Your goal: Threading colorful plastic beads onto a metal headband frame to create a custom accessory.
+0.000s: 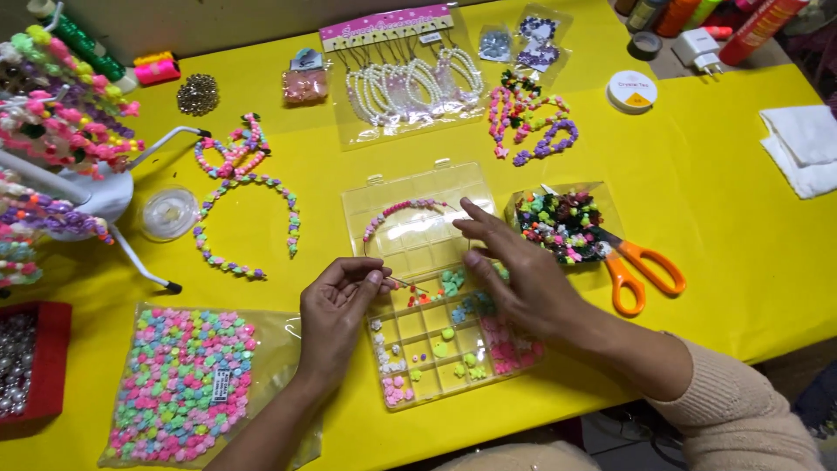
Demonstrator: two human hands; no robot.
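- The open bag of pastel beads [179,384] lies at the tabletop [724,227] edge; a nudge from the forearm could spill it.
- Left hand [336,305]: grip pinched shut on what seems a thin wire; loosening it could shed the strung beads [401,209].
- Right hand [514,279], fingers loose and empty, hovers over the clear bead organizer [436,349]; it could tip it.

Bright, even overhead light, no dim spots across the yellow bench [724,218]. Shadows soft and short; a faint one sits just under my right hand [514,283] and my left hand [336,310]. Mild glare on the clear bead box [418,209] lid and the plastic bags far centre. Slight softness overall, compression smear on small beads. Edges bow a bit, far-left corner darker. My near sleeve [741,410] is out of focus.
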